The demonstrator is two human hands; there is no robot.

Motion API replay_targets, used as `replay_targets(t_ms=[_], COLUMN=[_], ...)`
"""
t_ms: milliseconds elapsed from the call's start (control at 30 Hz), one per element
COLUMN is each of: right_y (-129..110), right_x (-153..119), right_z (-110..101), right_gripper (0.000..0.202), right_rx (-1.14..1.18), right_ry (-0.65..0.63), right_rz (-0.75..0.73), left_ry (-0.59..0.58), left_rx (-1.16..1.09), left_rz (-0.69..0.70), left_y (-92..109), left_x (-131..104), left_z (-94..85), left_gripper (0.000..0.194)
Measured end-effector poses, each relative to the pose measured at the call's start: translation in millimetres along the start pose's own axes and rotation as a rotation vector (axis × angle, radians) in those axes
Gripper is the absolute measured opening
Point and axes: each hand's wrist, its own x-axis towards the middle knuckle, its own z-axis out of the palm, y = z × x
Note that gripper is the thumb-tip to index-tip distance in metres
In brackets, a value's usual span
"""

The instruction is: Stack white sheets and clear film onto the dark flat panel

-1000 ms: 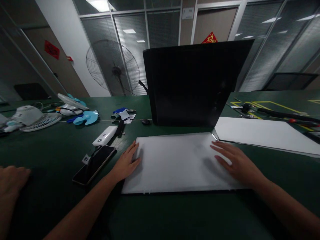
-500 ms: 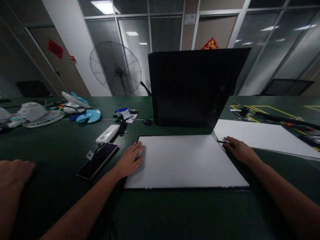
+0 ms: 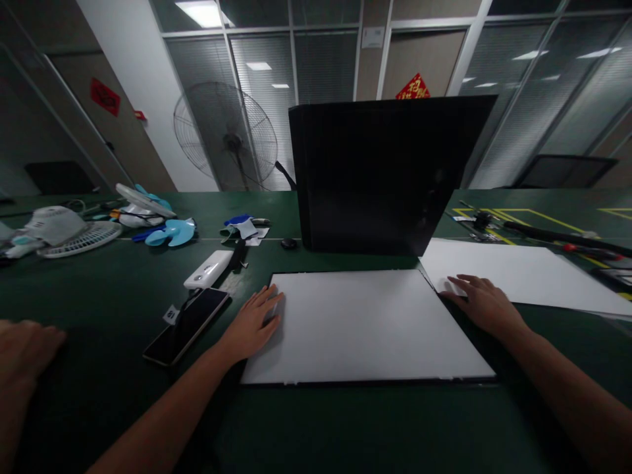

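On dark green flat surface (image 3: 345, 428): tall black rectangular panel (image 3: 375, 178) upright toward the back; black-edged white rectangular panel (image 3: 355, 329) flat in front of it; thin white rectangular sheet (image 3: 538, 273) just right of that. Left hand (image 3: 253, 322) on the white panel's left edge, with fingers spread. Right hand (image 3: 486, 304) loosely spread over near-left corner of the sheet; contact not discernible. Further left, black rectangular phone (image 3: 190, 326), lying flat.

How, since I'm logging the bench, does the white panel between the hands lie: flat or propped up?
Flat: the white panel lies along the green table, no edge visibly raised, the left hand at its left side.
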Motion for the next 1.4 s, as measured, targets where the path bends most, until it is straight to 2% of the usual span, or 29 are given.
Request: replay_targets(t_ms=[100,167,400,567,700,800,900,1000,1067,1133,1233,1300,1400], right_y=[-3,-7,-8,-7,-11,-19,-42,-84,-119,-154,-200,-226,-262], right_x=[-1,-3,-8,-11,-12,-14,-24,-44,-58,-69,-81,-86,-92], right_z=[-6,-9,-15,-21,-37,-62,-95,-127,-139,-140,-124,-108,-90], right_gripper=[0.055,0.052,0.053,0.066,0.071,0.062,0.059,0.062,0.057,0.043,0.027,0.024,0.016], right_rx=[0.001,-0.001,-0.018,0.03,-0.002,-0.101,-0.178,-0.109,-0.049,-0.002,0.037,0.042,0.027], right_ry=[-0.033,-0.031,0.078,0.254,0.43,0.476,0.51,0.587,0.621,0.594,0.452,0.339,0.186], right_rz=[-0.036,-0.008,0.261,0.457,0.6,0.469,0.288,0.22,0.104,-0.134,-0.53,-0.678,-0.759], left_ry=[-0.018,-0.018,-0.002,-0.017,0.002,0.007,-0.001,-0.016,-0.021,-0.019,-0.014,-0.007,0.004], left_rx=[0.009,0.01,-0.029,-0.015,-0.034,-0.043,-0.018,0.004,0.012,0.02,0.022,0.016,0.016], left_rz=[-0.004,-0.002,0.013,-0.003,-0.002,-0.003,0.002,0.004,0.002,0.0,0.008,0.014,0.015], left_y=[-1,-2,-6,-6,-5,-4,-4,-4,-4,-4,-5,-5,-6], left_x=[1,1,1,0,0,-1,-1,-1,-1,-1,-2,-2,-3], left_z=[1.6,2.7,4.9,4.5,4.0,3.5,3.0,2.9,3.2,3.7,4.5,4.9,5.7], left_gripper=[0.058,0.058,0.056,0.057,0.058,0.057,0.058,0.059,0.058,0.058,0.058,0.057,0.056])
